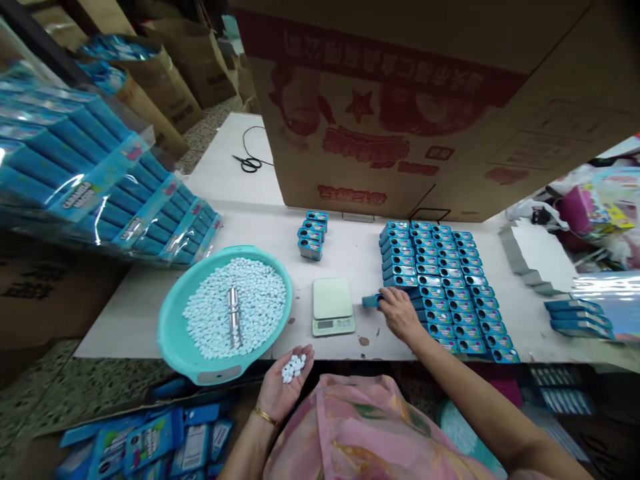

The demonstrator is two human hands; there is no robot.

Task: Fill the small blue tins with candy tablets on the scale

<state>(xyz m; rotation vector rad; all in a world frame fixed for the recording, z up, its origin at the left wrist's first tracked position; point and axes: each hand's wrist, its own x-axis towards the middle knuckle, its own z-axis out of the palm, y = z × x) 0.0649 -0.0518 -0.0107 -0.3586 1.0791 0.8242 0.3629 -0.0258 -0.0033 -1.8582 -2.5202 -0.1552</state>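
Note:
My left hand (287, 380) is turned palm up at the table's near edge, fingers apart, cupping a small pile of white tablets (293, 367). My right hand (399, 311) rests on the table to the right of a small digital scale (333, 306) and pinches a small blue tin (371, 301) beside the block of tins. A teal basin (175, 333) full of white tablets stands to the left, with a metal scoop (233, 316) lying on the heap. Several rows of blue tins (445, 280) fill the table to the right.
A small cluster of blue tins (311, 235) sits behind the scale. A big printed cardboard box (400, 107) looms at the back. Wrapped packs of blue boxes (95, 173) lean at left. Scissors (250, 162) lie far back. Flat blue cartons (145, 443) lie on the floor.

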